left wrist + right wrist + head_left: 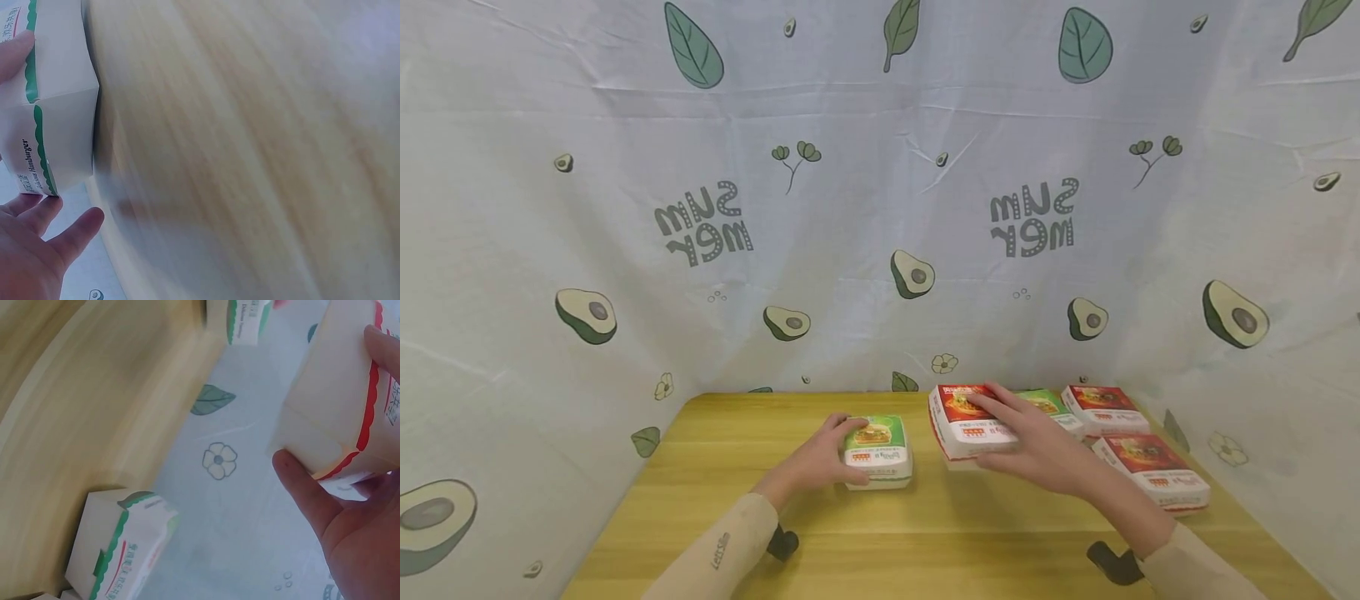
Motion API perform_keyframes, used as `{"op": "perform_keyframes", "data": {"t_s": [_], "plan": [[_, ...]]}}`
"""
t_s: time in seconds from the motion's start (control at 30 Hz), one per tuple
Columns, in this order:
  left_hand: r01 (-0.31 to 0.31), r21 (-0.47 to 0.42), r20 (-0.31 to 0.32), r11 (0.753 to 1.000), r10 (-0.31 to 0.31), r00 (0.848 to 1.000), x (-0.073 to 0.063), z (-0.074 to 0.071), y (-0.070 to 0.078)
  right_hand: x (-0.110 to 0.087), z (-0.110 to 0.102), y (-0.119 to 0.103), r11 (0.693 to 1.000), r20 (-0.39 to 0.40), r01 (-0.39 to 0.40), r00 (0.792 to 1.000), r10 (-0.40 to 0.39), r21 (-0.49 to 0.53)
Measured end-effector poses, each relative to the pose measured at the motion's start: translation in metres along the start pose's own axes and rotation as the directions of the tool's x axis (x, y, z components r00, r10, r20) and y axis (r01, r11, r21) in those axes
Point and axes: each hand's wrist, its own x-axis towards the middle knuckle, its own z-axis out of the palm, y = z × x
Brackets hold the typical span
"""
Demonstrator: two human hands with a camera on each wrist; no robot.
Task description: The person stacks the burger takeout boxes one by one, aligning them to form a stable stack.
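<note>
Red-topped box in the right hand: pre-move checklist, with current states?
1. Right hand grips red-topped box: ok.
2. Red-topped box raised off the table: ok.
3. Left hand holds left green-topped box: ok.
4. Gap between the two held boxes: ok, not touching.
5. Rear green-topped box fully visible in head view: not ok, partly behind the right hand.
6. Held boxes empty or filled: cannot tell.
</note>
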Motion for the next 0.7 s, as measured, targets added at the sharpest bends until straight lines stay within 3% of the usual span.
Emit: {"op": "perform_keyframes", "data": {"t_s": [0.7], "plan": [[0.004, 0.012, 0.003, 1.000, -0.004, 1.000, 0.002, 0.000, 0.003, 0.039, 0.016, -0.027, 0.998, 0.021, 0.056, 0.998, -0.056, 0.013]]}}
